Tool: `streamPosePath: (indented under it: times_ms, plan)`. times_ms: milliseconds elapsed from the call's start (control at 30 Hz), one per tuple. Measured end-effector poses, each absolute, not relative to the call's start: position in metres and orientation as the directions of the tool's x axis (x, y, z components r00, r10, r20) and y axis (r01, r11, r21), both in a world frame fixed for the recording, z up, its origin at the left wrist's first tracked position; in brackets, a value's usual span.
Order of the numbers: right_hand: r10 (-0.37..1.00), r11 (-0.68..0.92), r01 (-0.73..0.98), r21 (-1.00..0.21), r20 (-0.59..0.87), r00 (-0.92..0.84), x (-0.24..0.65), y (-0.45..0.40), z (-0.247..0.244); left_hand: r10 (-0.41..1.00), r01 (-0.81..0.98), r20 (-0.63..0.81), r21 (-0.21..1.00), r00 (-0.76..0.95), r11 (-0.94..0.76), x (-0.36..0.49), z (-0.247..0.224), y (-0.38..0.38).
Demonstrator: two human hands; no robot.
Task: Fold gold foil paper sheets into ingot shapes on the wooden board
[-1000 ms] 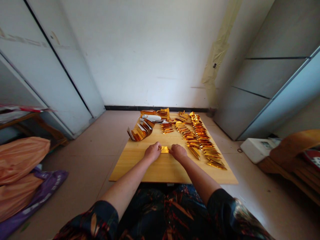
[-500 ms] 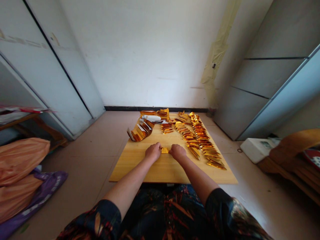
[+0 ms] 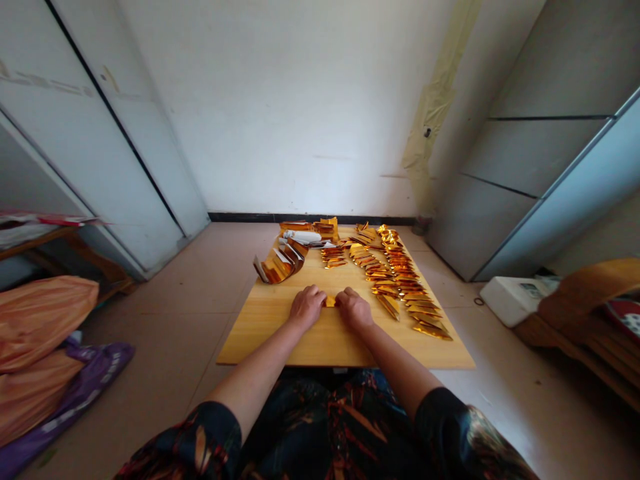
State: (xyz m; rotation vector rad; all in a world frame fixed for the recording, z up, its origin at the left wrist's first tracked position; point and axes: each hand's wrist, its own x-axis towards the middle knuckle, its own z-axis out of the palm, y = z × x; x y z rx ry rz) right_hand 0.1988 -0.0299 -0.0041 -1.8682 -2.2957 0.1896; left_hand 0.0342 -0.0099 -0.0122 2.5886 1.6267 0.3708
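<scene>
Head view shows bare left hand (image 3: 307, 309) and bare right hand (image 3: 354, 311) pinching 2 ends of a small shiny gold paper piece (image 3: 331, 302), which uneven pulling might tear.

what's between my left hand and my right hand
In the head view, a small piece of gold paper, its ends at the fingers of the left hand and right hand.

Left grip (image 3: 308, 308) and right grip (image 3: 355, 309) hold gold foil (image 3: 331, 302) between them
</scene>
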Motion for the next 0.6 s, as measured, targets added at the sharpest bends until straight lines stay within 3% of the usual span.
streamPosePath:
  times_ms: [167, 333, 600]
  plan:
    - [0.946, 0.323, 0.929, -0.180, 0.087, -0.312, 0.198, -0.024, -0.012, 0.838, 0.817, 0.229, 0.203, 0.496, -0.540, 0.032, -0.019, -0.002]
    - [0.976, 0.219, 0.945, -0.245, 0.045, -0.215, 0.193, -0.019, -0.007, 0.868, 0.784, 0.200, 0.373, 0.454, -0.496, 0.022, -0.019, 0.003]
    - [0.998, 0.010, 0.962, -0.272, -0.064, -0.029, 0.180, -0.019, 0.006, 0.943, 0.871, 0.158, 0.361, 0.294, -0.333, 0.012, -0.020, 0.001]
